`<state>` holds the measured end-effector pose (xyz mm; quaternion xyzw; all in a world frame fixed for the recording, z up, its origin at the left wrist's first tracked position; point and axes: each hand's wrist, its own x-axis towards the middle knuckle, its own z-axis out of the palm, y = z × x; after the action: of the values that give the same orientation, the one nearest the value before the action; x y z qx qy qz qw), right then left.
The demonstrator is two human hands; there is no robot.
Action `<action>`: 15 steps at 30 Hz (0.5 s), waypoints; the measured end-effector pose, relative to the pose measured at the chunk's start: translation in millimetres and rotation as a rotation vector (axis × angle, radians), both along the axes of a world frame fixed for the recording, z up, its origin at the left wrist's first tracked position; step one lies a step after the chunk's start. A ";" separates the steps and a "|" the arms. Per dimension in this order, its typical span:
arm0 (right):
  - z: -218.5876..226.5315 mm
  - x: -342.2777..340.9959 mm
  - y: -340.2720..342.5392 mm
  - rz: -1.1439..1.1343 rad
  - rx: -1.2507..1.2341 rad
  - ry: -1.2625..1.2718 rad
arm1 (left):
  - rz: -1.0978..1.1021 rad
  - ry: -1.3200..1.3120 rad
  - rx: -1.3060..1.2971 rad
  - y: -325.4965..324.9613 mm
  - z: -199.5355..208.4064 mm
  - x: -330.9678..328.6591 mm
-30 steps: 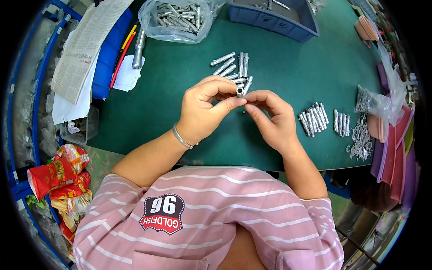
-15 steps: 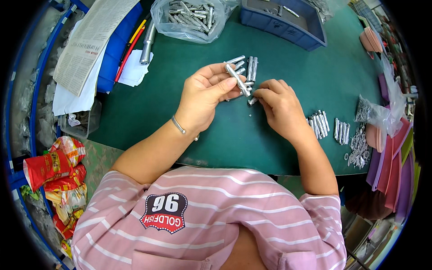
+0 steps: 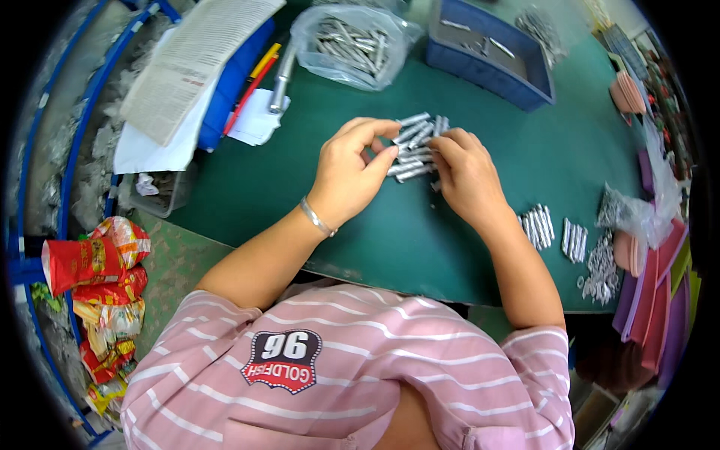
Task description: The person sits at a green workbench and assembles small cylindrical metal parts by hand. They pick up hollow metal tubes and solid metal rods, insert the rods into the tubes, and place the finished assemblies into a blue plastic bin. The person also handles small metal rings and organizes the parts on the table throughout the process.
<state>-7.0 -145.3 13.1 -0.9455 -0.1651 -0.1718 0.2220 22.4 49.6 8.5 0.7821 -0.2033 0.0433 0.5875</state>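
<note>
On the green table a loose pile of silver bolt-like metal rods (image 3: 412, 159) lies between my hands. My left hand (image 3: 351, 169) is at the pile's left side, thumb and forefinger curved apart with nothing seen between them. Bent over the right side of the pile is my right hand (image 3: 469, 174), its fingertips pressed together. Whatever they pinch is hidden behind the fingers. Right of that hand lies a neat row of similar rods (image 3: 537, 226), with a smaller row (image 3: 574, 240) beside it.
A clear bag of metal rods (image 3: 351, 46) and a blue bin (image 3: 491, 64) stand at the back. Small metal rings (image 3: 601, 270) are heaped at the right, near a plastic bag (image 3: 626, 210). Papers (image 3: 191, 67), pens (image 3: 251, 88) and a metal tube (image 3: 282, 82) lie at the left.
The rod that my left hand held between thumb and fingers is out of it; those fingers are now apart. More rods lie gathered between my hands. The whole view has shifted slightly.
</note>
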 end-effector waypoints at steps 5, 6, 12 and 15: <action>25.0 15.8 25.6 0.174 0.025 -0.049 | 0.055 0.166 0.013 73.1 31.1 -20.8; 30.1 22.0 36.6 0.237 0.026 -0.062 | 0.086 -0.051 0.069 92.3 26.8 -21.3; 55.3 64.2 156.6 0.577 0.088 -0.340 | 0.283 -0.305 0.092 142.1 42.3 -56.3; 55.3 80.8 211.9 0.607 -0.036 -0.356 | 0.311 -0.268 0.117 159.2 43.1 -74.0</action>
<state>73.8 66.6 68.4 -0.8124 -0.4776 -0.2571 0.2140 -51.5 208.9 51.7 0.8242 -0.1585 0.2251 0.4949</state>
